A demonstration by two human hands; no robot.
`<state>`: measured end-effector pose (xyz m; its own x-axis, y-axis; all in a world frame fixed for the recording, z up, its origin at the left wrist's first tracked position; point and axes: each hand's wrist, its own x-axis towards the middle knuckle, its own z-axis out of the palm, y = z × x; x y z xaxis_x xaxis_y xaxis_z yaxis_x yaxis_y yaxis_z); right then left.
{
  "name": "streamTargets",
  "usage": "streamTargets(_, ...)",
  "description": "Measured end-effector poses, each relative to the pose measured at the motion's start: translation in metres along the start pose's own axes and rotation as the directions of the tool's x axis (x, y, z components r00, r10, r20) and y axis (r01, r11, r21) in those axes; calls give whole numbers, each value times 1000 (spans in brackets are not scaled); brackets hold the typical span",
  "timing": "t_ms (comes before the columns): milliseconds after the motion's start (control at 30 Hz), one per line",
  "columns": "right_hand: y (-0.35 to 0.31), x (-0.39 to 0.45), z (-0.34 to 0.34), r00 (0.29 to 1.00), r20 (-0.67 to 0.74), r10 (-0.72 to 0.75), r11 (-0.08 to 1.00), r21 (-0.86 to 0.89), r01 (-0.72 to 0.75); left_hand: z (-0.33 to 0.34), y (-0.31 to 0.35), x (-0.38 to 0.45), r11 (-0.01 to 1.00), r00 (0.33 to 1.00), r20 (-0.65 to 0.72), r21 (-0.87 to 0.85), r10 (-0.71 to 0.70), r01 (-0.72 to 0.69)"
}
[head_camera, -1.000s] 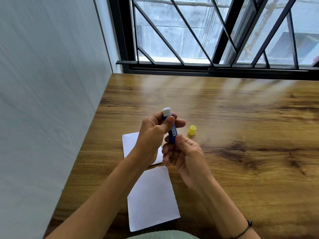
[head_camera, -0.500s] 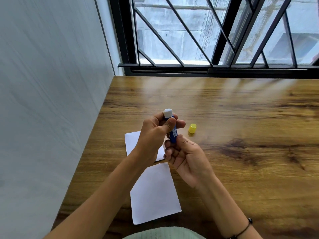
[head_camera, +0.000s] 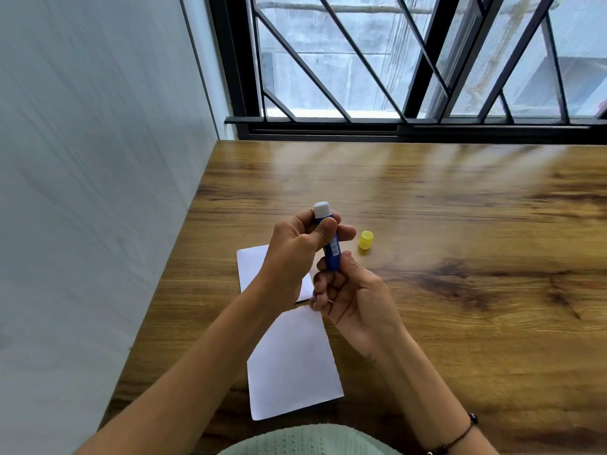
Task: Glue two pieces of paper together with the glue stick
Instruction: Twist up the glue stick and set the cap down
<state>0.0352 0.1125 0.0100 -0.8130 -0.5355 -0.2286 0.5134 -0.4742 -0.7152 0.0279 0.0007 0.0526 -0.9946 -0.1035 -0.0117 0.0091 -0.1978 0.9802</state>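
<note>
A person is sitting at a brown wooden counter that is running up to a window with black bars. Both hands are up in the air over the counter, holding a blue glue stick between them. The glue stick is standing almost straight up, leaning just a little, and its white top is poking out above the hands with no cap on it. The left hand is wrapping around the upper part of the stick, with the thumb pressing on the front and the fingers curling around the back. The right hand is pinching the bottom end of the stick, with its other fingers curling in toward the palm; it may be turning the bottom, but that is hard to tell from here. The yellow cap is sitting on the counter just to the right of the hands, not touching them. Two white sheets of paper are lying flat on the counter under the arms. The far paper is partly hiding behind the left hand, and the near paper is lying closer to the person, just beside it. A dark bead bracelet is going around the right wrist.
</note>
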Motion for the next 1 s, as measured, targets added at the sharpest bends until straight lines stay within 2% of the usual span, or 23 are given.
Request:
streamTargets(267, -2, 3, 2, 986, -55, -158, 971, -192, 145, -2, 3, 1, 1000, 1000, -10, -1, -17, 17)
streamTargets(367, -2, 5, 3, 991, -32, -127, 981, -153, 121, -3, 3, 2, 1000, 1000, -22, -19, -17, 17)
streamTargets(500, -2, 4, 4, 1000, -12, 26, 998, -51, -27, -3, 2, 2, 999, 999, -25, -34, -21, 20)
streamTargets(567, -2, 3, 4, 999, 3, 50, 998, -40, -50, -3, 2, 1, 999, 999, -24, -32, -24, 23)
streamTargets(800, -3, 4, 5, 995, -12, -96, 985, -145, 93, -6, 4, 1, 1000, 999, -26, -6, -20, 20)
streamTargets(1000, -2, 4, 5, 996, 10, -88, 985, -148, 88, -6, 4, 0, 1000, 1000, -22, 0, -3, 3)
